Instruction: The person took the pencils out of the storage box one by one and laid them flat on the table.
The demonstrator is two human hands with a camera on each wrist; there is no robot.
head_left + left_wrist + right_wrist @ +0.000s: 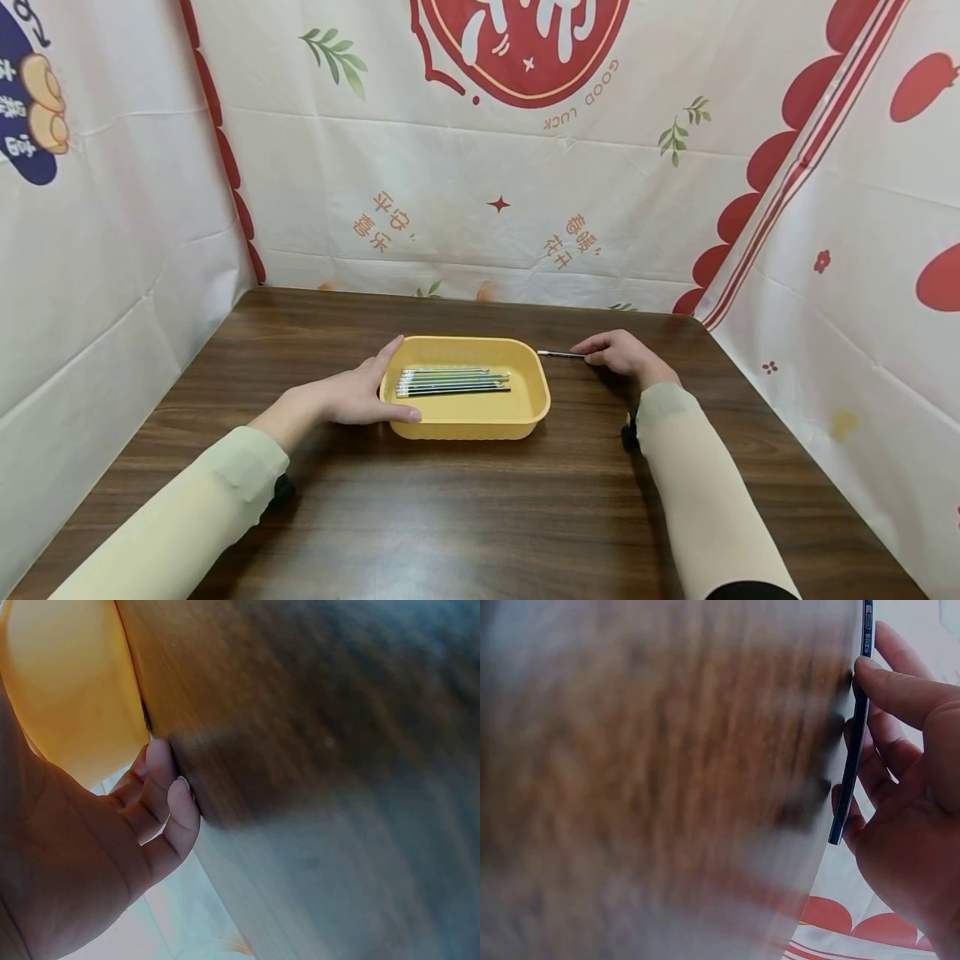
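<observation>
At the left end of the yellow tray [461, 408], I am gripping the side with my left hand [352, 396], thumb over the near rim. Inside, a row of pencils [453, 383] is lying side by side, so I am judging the filling well along. Outside, over the wooden table [450, 517], I am seeing only one more, a dark pencil [558, 355] near the tray's right end; my right hand [618, 352] is pinching it between thumb and fingers. Placing it is seemingly what is left.

The head view is showing its pale end pointing trayward, possibly touching; I cannot tell. Only the right wrist view is revealing the printed lettering and blunt dark end, while the left is showing bent fingers that the head view is hiding.
</observation>
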